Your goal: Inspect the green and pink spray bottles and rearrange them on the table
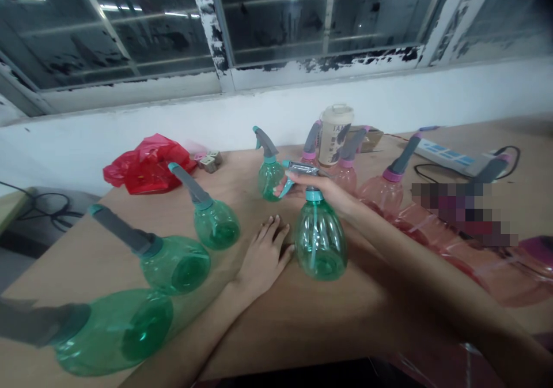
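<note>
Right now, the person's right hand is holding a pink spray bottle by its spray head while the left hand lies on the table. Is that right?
Not quite: the head view shows that the spray bottle is green, not pink. The right hand does hold it by its spray head, and the left hand does lie on the table.
</note>
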A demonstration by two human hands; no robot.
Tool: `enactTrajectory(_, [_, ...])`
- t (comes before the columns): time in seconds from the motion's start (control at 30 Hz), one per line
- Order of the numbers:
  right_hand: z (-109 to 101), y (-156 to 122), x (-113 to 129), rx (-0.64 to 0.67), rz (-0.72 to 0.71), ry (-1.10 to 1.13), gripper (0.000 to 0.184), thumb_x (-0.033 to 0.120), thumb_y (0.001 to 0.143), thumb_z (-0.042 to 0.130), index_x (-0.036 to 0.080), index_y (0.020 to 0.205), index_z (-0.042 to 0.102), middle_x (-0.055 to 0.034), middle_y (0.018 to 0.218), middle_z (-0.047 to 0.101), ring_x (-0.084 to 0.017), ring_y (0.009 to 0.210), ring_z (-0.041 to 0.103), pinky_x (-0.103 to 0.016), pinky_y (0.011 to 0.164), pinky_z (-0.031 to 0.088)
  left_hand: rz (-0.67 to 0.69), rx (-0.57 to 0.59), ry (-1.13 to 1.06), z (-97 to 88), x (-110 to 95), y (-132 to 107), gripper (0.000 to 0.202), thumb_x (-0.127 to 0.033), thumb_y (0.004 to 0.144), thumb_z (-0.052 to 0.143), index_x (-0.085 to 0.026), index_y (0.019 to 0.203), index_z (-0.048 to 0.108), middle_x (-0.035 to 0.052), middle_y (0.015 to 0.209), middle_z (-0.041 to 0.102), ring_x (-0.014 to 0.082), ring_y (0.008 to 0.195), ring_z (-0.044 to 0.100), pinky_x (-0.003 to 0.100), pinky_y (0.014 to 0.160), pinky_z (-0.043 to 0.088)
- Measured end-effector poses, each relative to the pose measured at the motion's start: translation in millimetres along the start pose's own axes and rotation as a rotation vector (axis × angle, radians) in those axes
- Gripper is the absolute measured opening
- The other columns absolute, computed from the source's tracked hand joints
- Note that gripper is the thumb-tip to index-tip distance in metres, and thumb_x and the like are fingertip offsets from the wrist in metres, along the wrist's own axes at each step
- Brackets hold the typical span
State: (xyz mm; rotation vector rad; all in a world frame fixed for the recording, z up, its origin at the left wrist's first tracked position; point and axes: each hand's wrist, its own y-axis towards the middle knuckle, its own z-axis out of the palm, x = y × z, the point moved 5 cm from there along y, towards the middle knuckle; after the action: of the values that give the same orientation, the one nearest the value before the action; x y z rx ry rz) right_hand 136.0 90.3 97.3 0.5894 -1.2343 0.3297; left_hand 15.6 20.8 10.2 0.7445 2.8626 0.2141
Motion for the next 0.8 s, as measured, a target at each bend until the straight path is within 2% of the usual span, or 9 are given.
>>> enactTrajectory(0.23, [-4.3,-3.3,0.4,-0.066,0.012,-0.093,0.031,0.048,0.077,0.059,0.02,0.064,0.059,0.0004,0.063,0.062,-0.016,0.065,0.062,-0.033,0.074,0.049,0.02,0.006,-0.008,-5.0,-1.4,-1.8,0.04,-0.034,0.093,0.036,-0.013,0.124,0.049,0.0169,0.142,0.039,0.0295,0.134,0.032,0.051,0.106,0.031])
enactTrajectory(0.43, [1.3,-4.0,6.0,-0.059,-0.054,-0.103,0.023,0.043,0.081,0.057,0.023,0.076,0.067,-0.001,0.082,0.067,-0.017,0.085,0.063,-0.034,0.09,0.044,0.002,0.001,-0.002,-1.5,0.2,-1.1,0.042,-0.032,0.092,0.039,-0.012,0.128,0.045,0.0172,0.143,0.038,0.0294,0.135,0.03,0.049,0.107,0.03])
enactTrajectory(0.63, [-5.0,-0.8,-1.7,-0.086,-0.06,-0.117,0.021,0.043,0.081,0.058,0.026,0.086,0.069,-0.001,0.094,0.068,-0.017,0.093,0.062,-0.037,0.096,0.041,0.014,0.028,0.027,-1.7,-1.2,-0.4,0.044,-0.027,0.091,0.042,-0.009,0.13,0.042,0.0181,0.142,0.038,0.0292,0.135,0.03,0.047,0.108,0.029])
enactTrajectory(0.8, [-6.1,0.6,-3.1,-0.073,-0.064,-0.117,0.022,0.044,0.08,0.058,0.024,0.077,0.068,-0.0011,0.095,0.068,-0.018,0.095,0.061,-0.037,0.098,0.04,0.018,0.035,0.04,-1.8,-1.5,-0.8,0.044,-0.027,0.091,0.042,-0.009,0.131,0.041,0.0181,0.143,0.037,0.0297,0.134,0.03,0.048,0.108,0.029])
